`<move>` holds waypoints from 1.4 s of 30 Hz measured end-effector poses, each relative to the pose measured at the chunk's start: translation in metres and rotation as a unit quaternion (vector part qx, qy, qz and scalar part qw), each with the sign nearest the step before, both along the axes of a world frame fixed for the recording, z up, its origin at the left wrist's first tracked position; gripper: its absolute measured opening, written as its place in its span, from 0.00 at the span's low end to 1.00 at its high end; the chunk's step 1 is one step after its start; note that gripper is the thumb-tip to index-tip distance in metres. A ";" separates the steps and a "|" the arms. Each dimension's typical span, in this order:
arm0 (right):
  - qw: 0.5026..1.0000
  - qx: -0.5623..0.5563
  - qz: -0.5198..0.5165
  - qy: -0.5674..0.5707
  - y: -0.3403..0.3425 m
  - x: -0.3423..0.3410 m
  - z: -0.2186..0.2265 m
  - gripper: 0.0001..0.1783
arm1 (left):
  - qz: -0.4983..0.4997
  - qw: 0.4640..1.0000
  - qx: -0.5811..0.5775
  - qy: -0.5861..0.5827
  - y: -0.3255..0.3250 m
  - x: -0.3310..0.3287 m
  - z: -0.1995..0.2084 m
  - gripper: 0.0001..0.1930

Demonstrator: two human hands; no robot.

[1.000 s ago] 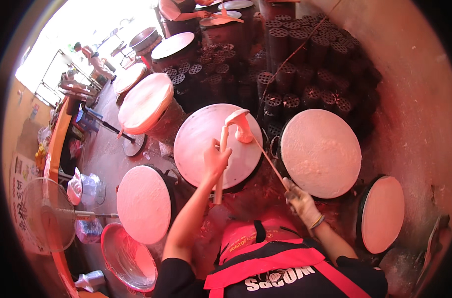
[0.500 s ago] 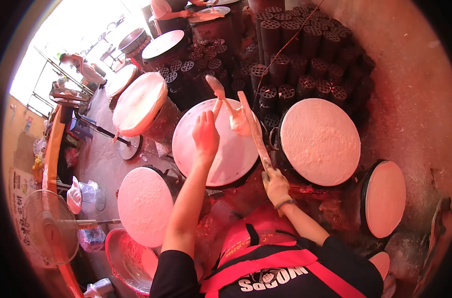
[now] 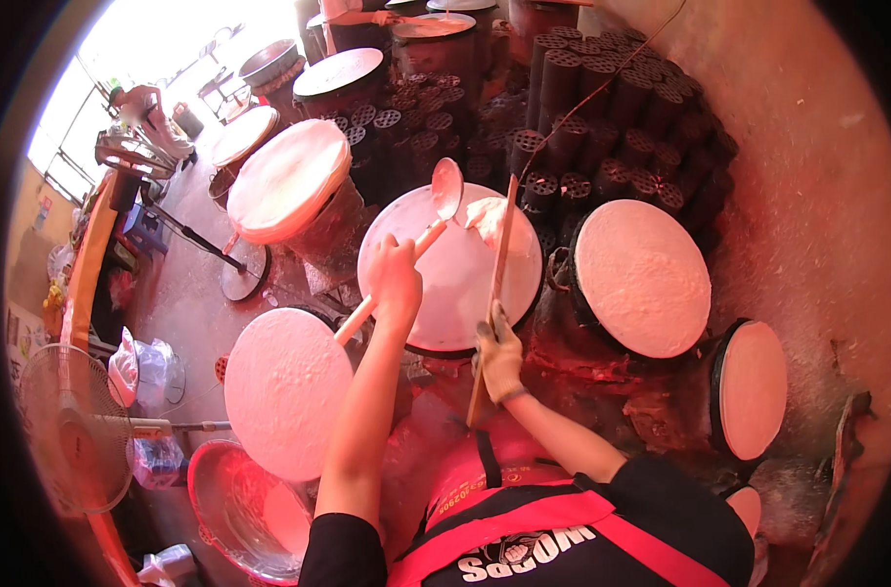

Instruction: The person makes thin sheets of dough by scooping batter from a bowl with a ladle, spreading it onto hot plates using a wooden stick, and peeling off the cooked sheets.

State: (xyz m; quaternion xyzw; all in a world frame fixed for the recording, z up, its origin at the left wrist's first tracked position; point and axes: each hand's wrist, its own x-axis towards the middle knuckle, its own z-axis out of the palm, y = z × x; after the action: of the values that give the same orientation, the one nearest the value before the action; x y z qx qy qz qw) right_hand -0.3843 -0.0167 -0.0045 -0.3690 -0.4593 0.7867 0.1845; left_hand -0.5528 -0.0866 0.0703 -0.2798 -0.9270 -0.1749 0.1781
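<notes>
My left hand (image 3: 395,279) is closed round the wooden handle of a ladle (image 3: 447,189). The ladle's bowl hangs over the far part of a round griddle (image 3: 441,308) in front of me. My gloved right hand (image 3: 500,357) grips a long, flat wooden scraper (image 3: 504,240), held nearly upright over the griddle's right side. A pale lump of batter (image 3: 485,217) lies between the ladle and the scraper; whether it clings to the scraper or rests on the griddle, I cannot tell.
Batter-covered griddles stand to the right (image 3: 643,279), far right (image 3: 749,389) and near left (image 3: 287,391). Perforated coal cylinders (image 3: 558,137) are stacked behind. A basin (image 3: 211,489) and a fan (image 3: 74,430) are at lower left. Another person (image 3: 157,122) is far left.
The scraper has swung more upright and come nearer to me, with my right hand shifting left. The ladle's bowl has turned, and the strand that hung from it no longer shows.
</notes>
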 end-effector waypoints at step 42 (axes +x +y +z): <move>0.965 0.074 0.247 -0.051 0.092 -0.025 0.010 0.24 | 0.176 0.596 0.684 -0.381 -0.068 0.193 -0.003 0.11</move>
State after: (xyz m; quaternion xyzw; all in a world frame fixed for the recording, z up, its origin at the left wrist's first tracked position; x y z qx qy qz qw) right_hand -0.4096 0.0754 0.0060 -0.2688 -0.6018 0.7519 -0.0126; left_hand -0.3599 -0.1547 0.0674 0.1852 -0.5504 -0.8137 -0.0251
